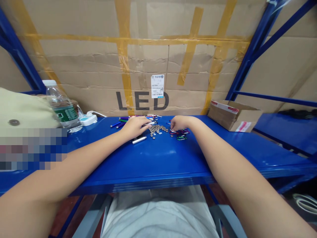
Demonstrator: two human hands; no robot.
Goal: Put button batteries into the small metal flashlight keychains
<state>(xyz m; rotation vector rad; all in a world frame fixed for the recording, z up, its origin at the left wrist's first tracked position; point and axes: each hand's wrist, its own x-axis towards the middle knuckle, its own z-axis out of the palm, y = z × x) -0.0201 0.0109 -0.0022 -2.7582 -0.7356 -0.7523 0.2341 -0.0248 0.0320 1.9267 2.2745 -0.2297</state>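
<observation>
My left hand (135, 127) lies low over a group of slim metallic pieces, thumb and fingers apart, beside a silver pen-like piece at its fingertips. Just in front of it rests a silver cylinder (139, 140). Blue pens (115, 124) stick out behind and left of that hand. Between my hands is a loose pile of small brownish round discs (158, 129). My right hand (180, 122) points down, fingers bent together at the red and purple carabiners (176, 132); what they pinch is hidden. A green carabiner (182, 137) lies nearest me.
On the blue table (153, 158), a water bottle (63, 109), a white plug adapter (88, 119) and a pale bag (24, 112) stand left. An opened cardboard box (232, 115) is right. A large taped cardboard sheet (99, 76) forms the back, between blue metal posts.
</observation>
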